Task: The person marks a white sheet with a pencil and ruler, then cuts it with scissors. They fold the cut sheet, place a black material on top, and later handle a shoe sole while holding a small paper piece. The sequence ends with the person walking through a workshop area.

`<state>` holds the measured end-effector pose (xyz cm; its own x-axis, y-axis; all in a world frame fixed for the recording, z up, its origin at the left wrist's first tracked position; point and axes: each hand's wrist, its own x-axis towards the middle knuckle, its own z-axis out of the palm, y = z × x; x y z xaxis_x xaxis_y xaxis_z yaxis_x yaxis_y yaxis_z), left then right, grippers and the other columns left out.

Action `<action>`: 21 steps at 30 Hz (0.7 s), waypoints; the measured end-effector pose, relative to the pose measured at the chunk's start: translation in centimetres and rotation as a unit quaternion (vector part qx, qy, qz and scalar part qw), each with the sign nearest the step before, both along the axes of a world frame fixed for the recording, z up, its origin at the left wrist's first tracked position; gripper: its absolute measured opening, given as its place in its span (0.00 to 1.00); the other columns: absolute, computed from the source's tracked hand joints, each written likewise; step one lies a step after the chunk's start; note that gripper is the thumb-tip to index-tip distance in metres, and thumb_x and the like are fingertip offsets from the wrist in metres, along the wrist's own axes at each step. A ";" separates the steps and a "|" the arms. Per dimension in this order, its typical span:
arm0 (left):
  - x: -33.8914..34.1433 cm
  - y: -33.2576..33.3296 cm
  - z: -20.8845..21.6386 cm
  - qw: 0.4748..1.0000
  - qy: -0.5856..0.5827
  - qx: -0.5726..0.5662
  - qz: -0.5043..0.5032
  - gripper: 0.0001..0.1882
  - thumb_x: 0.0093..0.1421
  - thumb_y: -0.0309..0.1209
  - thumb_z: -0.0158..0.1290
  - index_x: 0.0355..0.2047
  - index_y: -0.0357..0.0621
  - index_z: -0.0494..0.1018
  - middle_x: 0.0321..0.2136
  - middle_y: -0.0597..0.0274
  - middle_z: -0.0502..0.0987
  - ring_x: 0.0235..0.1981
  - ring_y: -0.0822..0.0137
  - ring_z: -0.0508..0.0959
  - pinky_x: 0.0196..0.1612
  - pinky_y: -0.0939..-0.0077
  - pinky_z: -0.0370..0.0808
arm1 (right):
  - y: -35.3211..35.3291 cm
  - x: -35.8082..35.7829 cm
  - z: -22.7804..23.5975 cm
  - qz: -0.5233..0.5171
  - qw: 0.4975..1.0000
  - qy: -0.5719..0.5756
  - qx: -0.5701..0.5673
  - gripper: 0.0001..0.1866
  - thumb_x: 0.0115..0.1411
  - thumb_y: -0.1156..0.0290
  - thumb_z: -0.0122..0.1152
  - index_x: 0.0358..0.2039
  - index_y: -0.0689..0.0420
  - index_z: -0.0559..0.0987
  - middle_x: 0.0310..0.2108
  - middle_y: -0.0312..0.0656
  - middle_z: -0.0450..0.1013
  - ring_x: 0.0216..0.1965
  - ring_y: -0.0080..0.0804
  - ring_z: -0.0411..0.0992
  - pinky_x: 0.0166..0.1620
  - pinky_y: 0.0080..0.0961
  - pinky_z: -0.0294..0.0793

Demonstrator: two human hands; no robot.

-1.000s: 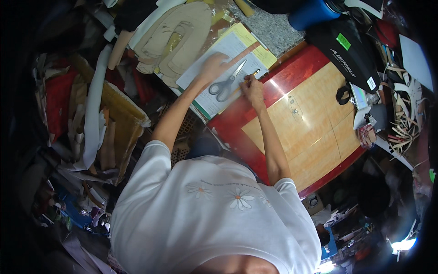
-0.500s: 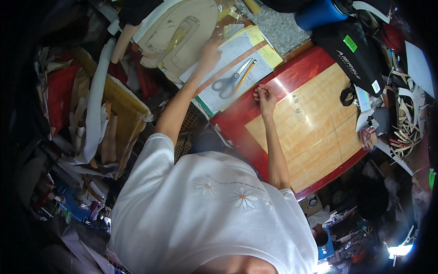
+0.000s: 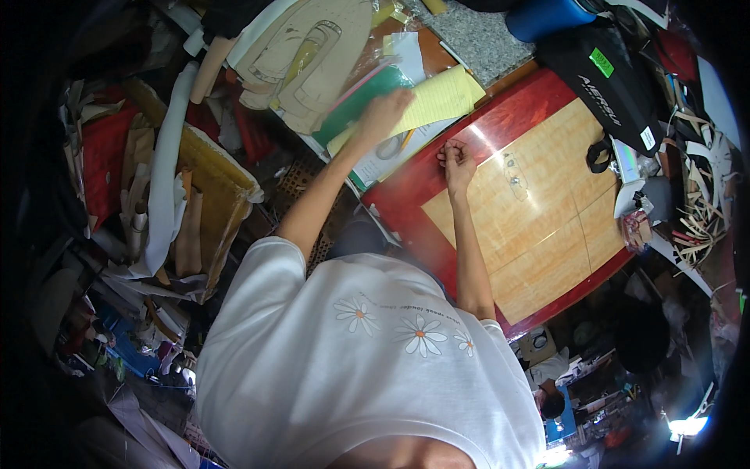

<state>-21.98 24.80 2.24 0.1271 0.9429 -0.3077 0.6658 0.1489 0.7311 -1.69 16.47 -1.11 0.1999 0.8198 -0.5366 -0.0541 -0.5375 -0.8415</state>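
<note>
My left hand [image 3: 384, 114] is closed on a yellow lined sheet [image 3: 445, 98], which slants across the pad of papers; its fingertips are blurred. Beneath that sheet, one grey handle of the scissors [image 3: 388, 148] shows, with the end of a yellow pencil [image 3: 408, 139] beside it. A written white sheet [image 3: 369, 166] lies under them. Left of my hand, a green sheet or cover [image 3: 337, 119] is exposed. My right hand [image 3: 457, 161] rests on the table's red border, fingers curled inward; whatever they may hold is hidden.
The red-bordered table [image 3: 539, 211] has a pale wood-patterned middle. Large beige patterned pieces [image 3: 312, 70] lie at the far left. A blue cylinder [image 3: 547, 17] and a black bag [image 3: 609, 98] are at the far right. Rolled sheets [image 3: 168, 172] crowd the left side.
My left hand has moved right, bringing the yellow sheet over the scissors, pencil and written page. The green surface is now uncovered. My right hand has hardly moved.
</note>
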 end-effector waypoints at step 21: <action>0.4 15.2 -5.2 0.790 0.340 0.197 -0.470 0.13 0.55 0.31 0.46 0.39 0.46 0.75 0.43 0.61 0.75 0.49 0.63 0.70 0.58 0.67 0.56 | 1.7 -3.1 2.5 0.150 0.948 -0.266 0.092 0.10 0.55 0.70 0.57 0.38 0.54 0.76 0.29 0.45 0.76 0.28 0.39 0.76 0.33 0.33 0.74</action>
<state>-21.62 39.96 -2.96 0.7601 0.5694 -0.3130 0.6057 -0.7953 0.0240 -4.76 18.13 1.36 0.1441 0.9528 -0.2672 0.5363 -0.3021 -0.7881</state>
